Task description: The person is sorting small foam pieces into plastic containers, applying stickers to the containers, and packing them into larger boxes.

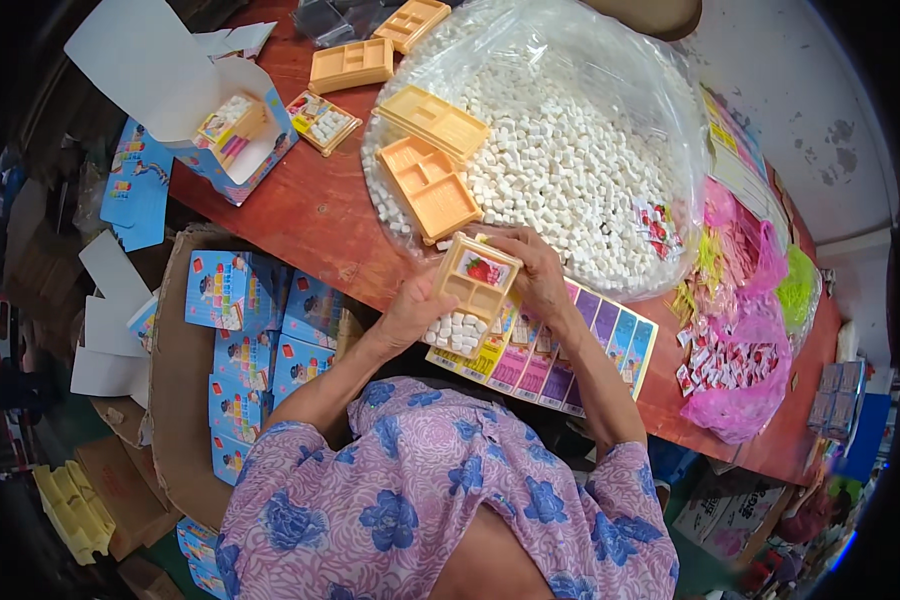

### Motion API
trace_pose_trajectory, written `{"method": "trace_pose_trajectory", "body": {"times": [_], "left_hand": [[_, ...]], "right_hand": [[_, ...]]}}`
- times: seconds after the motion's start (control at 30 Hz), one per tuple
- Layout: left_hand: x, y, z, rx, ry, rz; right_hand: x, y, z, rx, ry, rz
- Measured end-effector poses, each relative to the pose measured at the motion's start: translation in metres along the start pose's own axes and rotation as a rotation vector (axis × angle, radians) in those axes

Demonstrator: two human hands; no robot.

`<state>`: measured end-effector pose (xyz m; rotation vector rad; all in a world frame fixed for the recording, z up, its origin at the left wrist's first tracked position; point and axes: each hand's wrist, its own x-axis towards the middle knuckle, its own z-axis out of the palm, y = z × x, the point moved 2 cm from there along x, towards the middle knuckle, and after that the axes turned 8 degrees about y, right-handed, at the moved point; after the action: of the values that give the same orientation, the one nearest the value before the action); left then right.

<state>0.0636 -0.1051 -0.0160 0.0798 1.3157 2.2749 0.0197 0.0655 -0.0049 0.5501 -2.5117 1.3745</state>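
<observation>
My left hand [410, 312] is closed on the left side of a small orange compartment tray [487, 301], thumb across its middle. White marshmallow-like pieces [457, 332] fill the tray's lower compartment. A sachet with a strawberry picture [482, 268] lies in its upper one. My right hand [533, 275] curls round the upper right edge of the same tray, its fingertips partly hidden behind it. Just beyond the hands, more orange trays [430, 187] rest on a big clear plastic bag [530, 55] of white pieces. Under my right wrist lies a sheet of colourful labels [530, 375].
An open box [255, 165] with packed trays stands at the left of the red table [320, 235], beside a filled tray [323, 122] and stacked trays [352, 66]. A carton [185, 420] holds several blue boxes [238, 350]. Right: a pink bag [740, 412] with sachets [725, 362].
</observation>
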Motion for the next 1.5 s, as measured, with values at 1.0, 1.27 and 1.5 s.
{"method": "trace_pose_trajectory", "body": {"times": [1.0, 1.27, 1.5], "left_hand": [[-0.007, 0.032, -0.014, -0.213, 0.263, 0.134], [-0.008, 0.033, -0.014, -0.212, 0.248, 0.123], [-0.005, 0.031, -0.011, -0.315, 0.271, 0.074]], "right_hand": [[-0.007, -0.012, 0.001, -0.239, 0.296, -0.244], [-0.015, -0.018, 0.002, -0.343, 0.242, -0.378], [-0.013, -0.004, -0.001, -0.305, 0.274, -0.224]]}}
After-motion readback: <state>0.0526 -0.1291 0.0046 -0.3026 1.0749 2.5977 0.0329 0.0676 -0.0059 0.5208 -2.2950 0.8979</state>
